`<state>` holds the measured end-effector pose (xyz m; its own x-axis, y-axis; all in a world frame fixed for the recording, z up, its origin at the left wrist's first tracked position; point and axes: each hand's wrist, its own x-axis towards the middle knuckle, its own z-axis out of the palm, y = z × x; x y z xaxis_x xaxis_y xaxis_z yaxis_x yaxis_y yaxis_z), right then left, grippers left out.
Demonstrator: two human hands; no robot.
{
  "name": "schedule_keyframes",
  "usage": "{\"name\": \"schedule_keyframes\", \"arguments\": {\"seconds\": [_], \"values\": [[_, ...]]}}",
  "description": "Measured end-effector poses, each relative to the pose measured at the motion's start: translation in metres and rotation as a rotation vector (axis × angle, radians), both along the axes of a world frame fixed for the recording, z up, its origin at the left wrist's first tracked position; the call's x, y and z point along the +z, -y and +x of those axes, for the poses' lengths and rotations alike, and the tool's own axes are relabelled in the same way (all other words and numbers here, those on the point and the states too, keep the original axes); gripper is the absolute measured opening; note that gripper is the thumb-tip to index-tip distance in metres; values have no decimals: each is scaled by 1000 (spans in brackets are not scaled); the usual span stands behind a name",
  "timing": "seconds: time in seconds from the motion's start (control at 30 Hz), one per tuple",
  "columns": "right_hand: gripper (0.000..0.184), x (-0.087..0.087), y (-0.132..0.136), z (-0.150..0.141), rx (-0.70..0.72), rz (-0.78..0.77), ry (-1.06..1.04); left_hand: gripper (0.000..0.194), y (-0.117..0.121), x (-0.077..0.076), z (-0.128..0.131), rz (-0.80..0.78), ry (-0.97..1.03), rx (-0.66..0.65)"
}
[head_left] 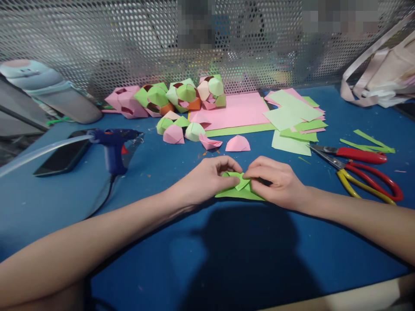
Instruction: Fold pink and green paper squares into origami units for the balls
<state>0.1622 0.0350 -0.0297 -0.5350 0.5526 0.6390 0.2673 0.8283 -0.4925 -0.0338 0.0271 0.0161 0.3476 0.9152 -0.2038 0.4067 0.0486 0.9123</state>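
Observation:
A sheet of bright green paper (238, 192), partly folded, lies on the blue table between my hands. My left hand (214, 177) grips its left side, the thumb pressing on a folded flap and the fingers curled behind. My right hand (279, 181) pinches the flap's right edge between thumb and forefinger. The fingers hide part of the folds. Just beyond my hands sit a pink folded paper piece (238, 144) and a second pink piece (210, 141), with several green and pink folded pieces (174, 134) to their left.
Several assembled paper shapes (126, 101) line the mesh panel (129, 39). Pink sheets (233, 110) and loose green squares (290, 110) lie at the back. A blue glue gun (114, 149), phone (65, 155) and bottle (48, 90) stand left; scissors (350, 166) and green strips (369, 142) lie right.

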Motion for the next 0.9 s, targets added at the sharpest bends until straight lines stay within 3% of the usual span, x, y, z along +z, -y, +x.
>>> {"name": "schedule_keyframes", "arguments": {"seconds": [0.47, 0.73, 0.9], "values": [[10, 6, 1, 0, -26, -116, -20, 17, 4, 0, 2, 158, -37, 6], [14, 6, -6, 4, -67, -396, -64, 31, -3, -5, -4, -139, 224, 13], [18, 7, -6, 4, -36, -465, -71, 22, -3, -7, 0, -148, 201, 80]]}}
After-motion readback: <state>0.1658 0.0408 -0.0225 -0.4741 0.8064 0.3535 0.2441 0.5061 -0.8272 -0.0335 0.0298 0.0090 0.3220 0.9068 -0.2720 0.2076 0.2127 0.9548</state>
